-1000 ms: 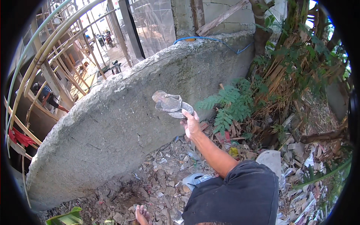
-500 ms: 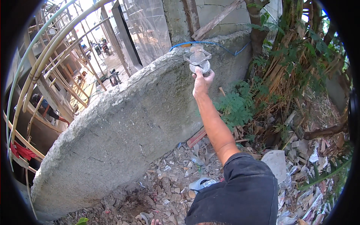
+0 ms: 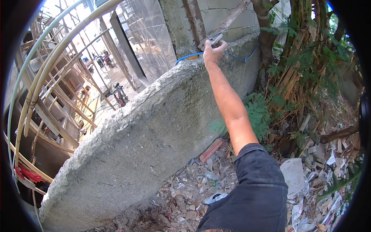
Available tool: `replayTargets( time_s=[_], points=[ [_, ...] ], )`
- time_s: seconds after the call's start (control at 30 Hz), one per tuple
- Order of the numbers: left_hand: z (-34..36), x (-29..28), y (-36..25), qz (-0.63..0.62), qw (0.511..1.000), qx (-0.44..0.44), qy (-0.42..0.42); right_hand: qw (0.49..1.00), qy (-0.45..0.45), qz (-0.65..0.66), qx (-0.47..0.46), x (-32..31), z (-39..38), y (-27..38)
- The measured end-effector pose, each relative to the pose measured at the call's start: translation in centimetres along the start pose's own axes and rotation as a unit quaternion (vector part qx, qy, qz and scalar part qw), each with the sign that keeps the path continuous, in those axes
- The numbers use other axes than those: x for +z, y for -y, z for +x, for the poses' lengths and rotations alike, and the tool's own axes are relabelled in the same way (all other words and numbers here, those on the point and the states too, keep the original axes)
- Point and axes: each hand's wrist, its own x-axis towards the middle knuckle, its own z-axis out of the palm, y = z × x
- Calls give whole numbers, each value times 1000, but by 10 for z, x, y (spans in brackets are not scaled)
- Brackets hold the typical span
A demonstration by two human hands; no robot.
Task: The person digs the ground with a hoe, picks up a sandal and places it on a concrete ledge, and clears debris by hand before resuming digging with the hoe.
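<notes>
While your right hand (image 3: 213, 53) pinches the sandal (image 3: 216, 38) near the wall's top (image 3: 160, 83), expect something light and bendy, perhaps slick; grip it across the sole (image 3: 218, 37). Your left hand is out of view.

Remotely, I see a rough concrete wall (image 3: 135, 150), a matt cloth sleeve (image 3: 255, 164) and a dull sandal (image 3: 216, 38), possibly rubber.

At upper centre, fingers of the right hand (image 3: 215, 53) cover part of the grey footwear (image 3: 217, 38), whose full outline cannot be told. The dark shirt (image 3: 253, 189) hides part of a pale object (image 3: 215, 198) at lower centre; upper-left motorbikes (image 3: 103, 60) are too small for detail.
</notes>
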Motion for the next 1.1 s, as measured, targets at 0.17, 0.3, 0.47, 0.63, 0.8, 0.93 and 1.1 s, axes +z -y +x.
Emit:
replayTargets(
  time_s=[0.17, 0.3, 0.47, 0.63, 0.8, 0.93, 1.1],
  points=[
    [18, 23, -27, 56, 998, 27, -6, 981, -24, -145, -127, 30, 45, -21],
    [26, 32, -40, 91, 995, 35, -21, 971, -6, -203, -125, 44, 62, -34],
    [32, 44, -53, 126, 990, 42, -38, 958, 33, -272, -87, 60, 81, -45],
    [38, 57, -68, 157, 985, 47, -46, 912, 105, -384, -99, 81, 94, -62],
    [44, 65, -81, 179, 981, 54, -52, 879, 161, -437, -102, 99, 90, -82],
    [49, 69, -91, 195, 977, 62, -53, 866, 165, -463, -94, 107, 97, -98],
    [55, 76, -101, 209, 974, 72, -52, 872, 159, -456, -75, 115, 108, -108]
  ],
)
